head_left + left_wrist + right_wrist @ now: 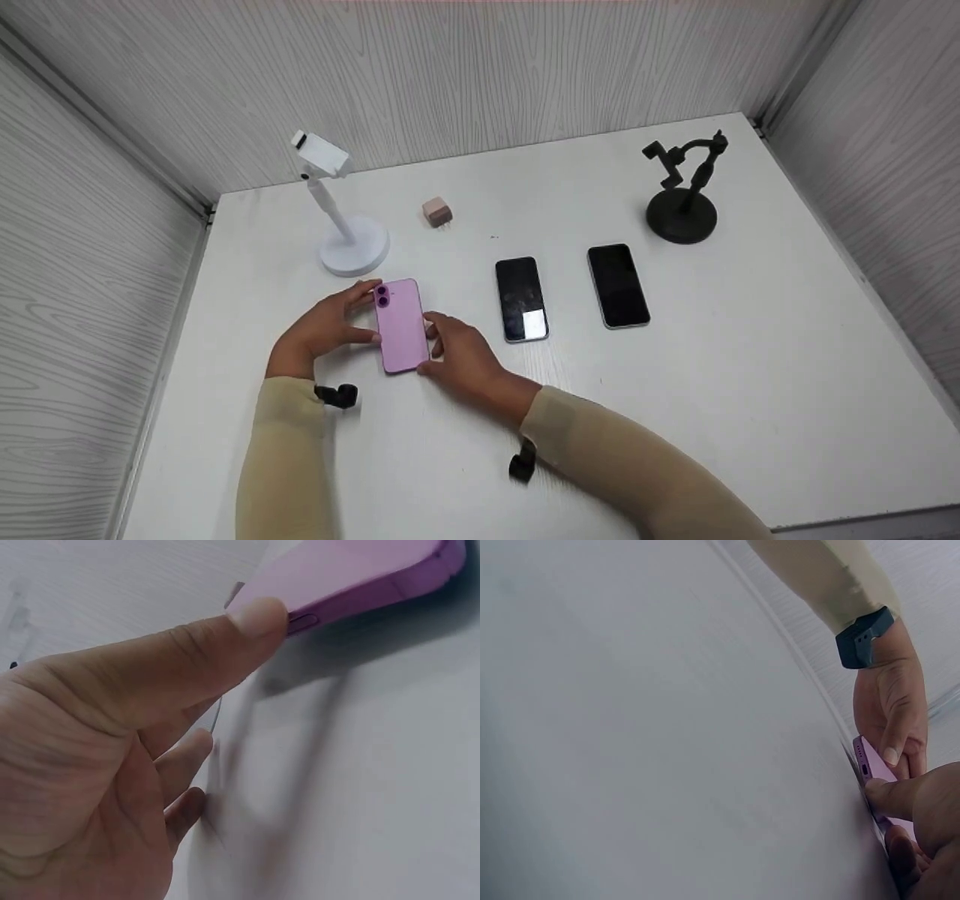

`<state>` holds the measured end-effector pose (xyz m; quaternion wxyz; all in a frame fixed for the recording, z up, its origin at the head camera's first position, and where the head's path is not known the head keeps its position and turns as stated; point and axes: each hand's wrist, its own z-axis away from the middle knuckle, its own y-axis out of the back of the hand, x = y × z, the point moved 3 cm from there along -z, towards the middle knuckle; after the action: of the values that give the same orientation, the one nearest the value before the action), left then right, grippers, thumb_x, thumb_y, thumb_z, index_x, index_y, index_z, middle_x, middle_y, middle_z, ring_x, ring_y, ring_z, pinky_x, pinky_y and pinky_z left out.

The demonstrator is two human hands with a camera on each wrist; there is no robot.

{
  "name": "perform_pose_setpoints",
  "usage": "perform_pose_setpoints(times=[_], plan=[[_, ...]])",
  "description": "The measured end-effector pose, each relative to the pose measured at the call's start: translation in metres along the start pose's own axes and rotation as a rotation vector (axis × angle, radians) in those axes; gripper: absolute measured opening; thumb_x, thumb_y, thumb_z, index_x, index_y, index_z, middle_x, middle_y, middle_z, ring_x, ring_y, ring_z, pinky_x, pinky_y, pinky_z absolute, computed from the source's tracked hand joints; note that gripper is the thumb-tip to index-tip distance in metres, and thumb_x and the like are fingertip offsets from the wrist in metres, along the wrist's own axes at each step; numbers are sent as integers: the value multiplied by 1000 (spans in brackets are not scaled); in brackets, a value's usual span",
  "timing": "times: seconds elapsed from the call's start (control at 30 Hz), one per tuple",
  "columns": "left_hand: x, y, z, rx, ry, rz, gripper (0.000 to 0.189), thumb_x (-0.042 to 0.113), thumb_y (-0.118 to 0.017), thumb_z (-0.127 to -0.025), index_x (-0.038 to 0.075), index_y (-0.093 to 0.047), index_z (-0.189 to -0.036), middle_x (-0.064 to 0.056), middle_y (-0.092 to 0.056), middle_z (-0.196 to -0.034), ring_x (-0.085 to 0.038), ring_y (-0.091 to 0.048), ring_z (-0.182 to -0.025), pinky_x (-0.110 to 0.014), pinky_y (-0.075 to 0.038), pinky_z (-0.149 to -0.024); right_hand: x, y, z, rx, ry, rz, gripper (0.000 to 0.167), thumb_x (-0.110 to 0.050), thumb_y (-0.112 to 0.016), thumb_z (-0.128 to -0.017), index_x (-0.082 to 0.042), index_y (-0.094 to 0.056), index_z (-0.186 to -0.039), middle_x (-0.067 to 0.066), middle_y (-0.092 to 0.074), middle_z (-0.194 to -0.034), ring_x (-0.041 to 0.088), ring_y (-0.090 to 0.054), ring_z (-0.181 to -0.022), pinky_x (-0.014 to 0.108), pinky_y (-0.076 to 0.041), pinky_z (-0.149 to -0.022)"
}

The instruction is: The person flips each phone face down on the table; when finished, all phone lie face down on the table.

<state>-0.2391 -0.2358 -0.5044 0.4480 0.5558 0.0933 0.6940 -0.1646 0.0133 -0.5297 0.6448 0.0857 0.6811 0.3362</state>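
The pink phone [405, 334] has a smooth back with a soft satin look, and its edge seems to be metal. The middle dark phone [519, 291] and the right dark phone [619, 286] have glossy, glass-like faces. The white stand [330, 208] looks like smooth plastic, the black stand [682, 217] rather matt. The tabletop [757, 360] is smooth, the wall [487, 75] wood-grained, the sleeves [289, 457] matt cloth
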Motion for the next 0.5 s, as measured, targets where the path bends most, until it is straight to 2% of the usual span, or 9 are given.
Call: perform_pose_setpoints(times=[0.27, 0.37, 0.5], plan=[[-1, -1, 0, 3, -12, -28, 105, 28, -93, -88, 27, -32, -174, -11, -35, -177, -40, -18, -169, -64, -15, -136, -1, 0, 0, -6, -9, 2, 85, -18, -91, -91, -4, -47, -162, -1, -71, -126, 7, -64, -97, 25, -56, -86], [-2, -2, 0, 4, -10, -36, 106, 28, -93, -88, 27, -31, -174, -11, -37, -176, -40, -16, -170, -63, -14, -136, -1, 0, 1, -1, -9, 7, 85, -19, -91, -91, -5, -48, -163, -1, -71, -126, 8, -64, -97, 26, -56, -86], [-4, -2, 0, 13, 6, -66, 106, 30, -93, -88, 30, -30, -174, -11, -31, -179, -43, -17, -169, -65, -16, -135, -1, -1, 1, 3, -7, 21, 85, -20, -91, -91, -6, -48, -163, -1, -71, -126, 7, -63, -96, 26, -56, -85]])
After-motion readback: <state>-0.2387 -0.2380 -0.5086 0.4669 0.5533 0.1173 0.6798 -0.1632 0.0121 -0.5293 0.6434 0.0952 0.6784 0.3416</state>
